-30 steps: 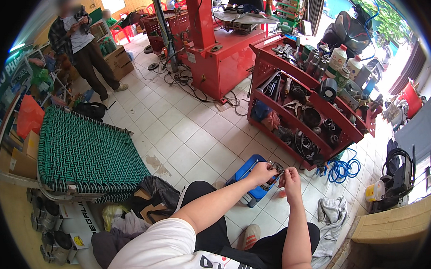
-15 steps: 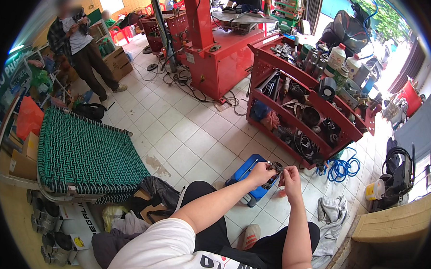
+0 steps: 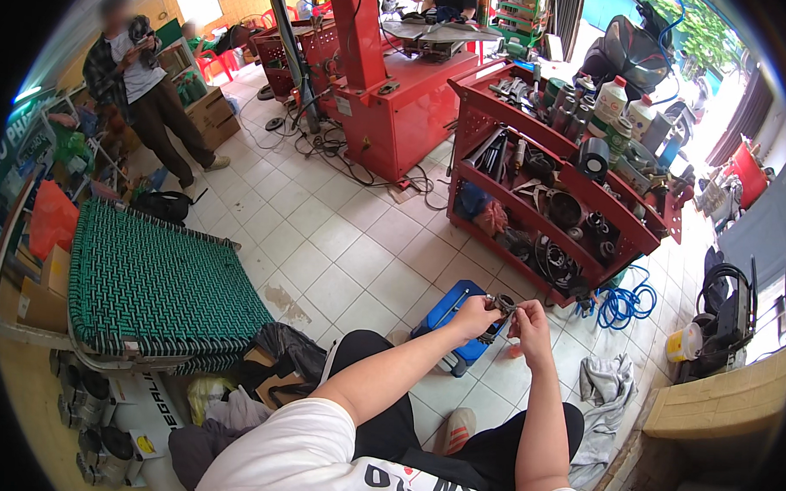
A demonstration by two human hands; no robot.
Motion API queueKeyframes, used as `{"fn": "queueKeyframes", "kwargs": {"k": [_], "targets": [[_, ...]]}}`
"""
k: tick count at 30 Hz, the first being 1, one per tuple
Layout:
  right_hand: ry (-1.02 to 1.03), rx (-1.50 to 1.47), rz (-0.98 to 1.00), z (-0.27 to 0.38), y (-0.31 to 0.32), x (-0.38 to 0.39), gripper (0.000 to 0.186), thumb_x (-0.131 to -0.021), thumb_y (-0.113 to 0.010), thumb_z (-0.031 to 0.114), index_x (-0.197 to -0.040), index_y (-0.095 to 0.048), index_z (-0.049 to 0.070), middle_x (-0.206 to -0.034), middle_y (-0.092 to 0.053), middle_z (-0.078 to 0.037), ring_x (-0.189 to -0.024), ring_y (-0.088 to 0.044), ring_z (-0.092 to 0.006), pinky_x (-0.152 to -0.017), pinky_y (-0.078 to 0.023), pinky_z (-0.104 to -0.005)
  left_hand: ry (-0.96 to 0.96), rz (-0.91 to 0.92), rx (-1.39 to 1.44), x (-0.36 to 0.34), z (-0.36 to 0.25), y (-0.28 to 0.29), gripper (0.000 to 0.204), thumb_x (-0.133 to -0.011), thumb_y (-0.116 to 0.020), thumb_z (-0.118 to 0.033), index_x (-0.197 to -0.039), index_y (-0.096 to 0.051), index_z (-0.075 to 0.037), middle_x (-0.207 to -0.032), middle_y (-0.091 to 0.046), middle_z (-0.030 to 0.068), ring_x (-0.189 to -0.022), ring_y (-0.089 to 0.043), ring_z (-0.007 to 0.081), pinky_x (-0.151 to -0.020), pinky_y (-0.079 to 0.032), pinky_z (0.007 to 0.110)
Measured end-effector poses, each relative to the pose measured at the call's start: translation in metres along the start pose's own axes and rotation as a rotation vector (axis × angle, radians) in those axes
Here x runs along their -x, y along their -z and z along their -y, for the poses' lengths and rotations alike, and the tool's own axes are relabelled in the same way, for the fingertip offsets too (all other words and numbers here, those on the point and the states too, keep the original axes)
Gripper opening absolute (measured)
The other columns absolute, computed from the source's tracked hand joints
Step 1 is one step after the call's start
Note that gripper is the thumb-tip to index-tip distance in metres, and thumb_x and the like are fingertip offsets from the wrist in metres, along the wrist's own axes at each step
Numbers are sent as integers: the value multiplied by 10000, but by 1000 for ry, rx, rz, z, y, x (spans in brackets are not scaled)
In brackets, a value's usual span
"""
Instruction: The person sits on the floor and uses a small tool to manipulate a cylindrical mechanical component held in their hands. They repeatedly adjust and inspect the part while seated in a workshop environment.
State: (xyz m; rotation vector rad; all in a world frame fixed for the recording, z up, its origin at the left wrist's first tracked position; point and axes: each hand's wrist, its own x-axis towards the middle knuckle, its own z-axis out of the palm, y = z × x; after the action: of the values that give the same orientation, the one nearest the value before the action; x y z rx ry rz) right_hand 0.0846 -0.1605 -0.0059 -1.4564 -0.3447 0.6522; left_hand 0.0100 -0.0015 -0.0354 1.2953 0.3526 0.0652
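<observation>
My left hand [image 3: 474,319] is closed around a small dark metal part [image 3: 503,306] with a ring-like outline, too small to name more exactly. At the right side of that part, the fingers of my right hand [image 3: 531,329] are pinched together; whatever lies between them is too small to make out. Both hands are held over a blue case [image 3: 443,316] on the tiled floor, which has dark items at its right side. A small orange-pink thing [image 3: 515,351] shows beneath my right hand.
Ahead to the right stands a red tool cart [image 3: 534,225] loaded with parts and bottles, with a coiled blue hose [image 3: 626,301] beside it. A grey cloth [image 3: 608,382] lies on the floor. To the left is a green woven lounger [image 3: 159,279]; a person [image 3: 141,81] stands beyond.
Both hands stay almost in place, the left still on the metal part and the right still pinched beside it. The whole view has shifted very slightly.
</observation>
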Motion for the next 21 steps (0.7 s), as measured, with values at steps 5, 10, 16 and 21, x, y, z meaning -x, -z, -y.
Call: {"fn": "queueKeyframes", "kwargs": {"k": [5,10,16,21], "targets": [[-208,-126,-46,13,-4,3,279,-1087,-488,339,-1065,-567,72,-743,-593,-19,-579,-551,-112,-549,-504,-267,-12,-51,19,1,0,3,129,-939,-678,-99,-1025,-725,-15,-944,-732,40,-867,-664,96,-803,-526,278],[-205,-37,-21,-9,12,-5,319,-1086,-476,377,-1048,-570,75,-704,-575,-10,-566,-546,-119,-539,-501,-274,0,-17,-65,0,-4,0,124,-937,-672,-90,-1019,-725,-14,-948,-729,44,-857,-662,97,-791,-523,278],[-101,-63,18,-3,3,-1,246,-1089,-480,311,-1067,-562,80,-727,-572,-9,-592,-557,-118,-541,-501,-282,-19,-18,-43,-4,3,3,121,-941,-672,-96,-1011,-723,-12,-945,-727,48,-844,-662,104,-771,-521,286],[-179,-85,-10,19,-4,8,237,-1087,-488,308,-1083,-561,82,-723,-579,-14,-576,-562,-125,-540,-496,-277,-15,-18,-85,-3,2,5,132,-949,-666,-107,-1011,-719,-3,-933,-725,51,-845,-660,104,-768,-519,287]]}}
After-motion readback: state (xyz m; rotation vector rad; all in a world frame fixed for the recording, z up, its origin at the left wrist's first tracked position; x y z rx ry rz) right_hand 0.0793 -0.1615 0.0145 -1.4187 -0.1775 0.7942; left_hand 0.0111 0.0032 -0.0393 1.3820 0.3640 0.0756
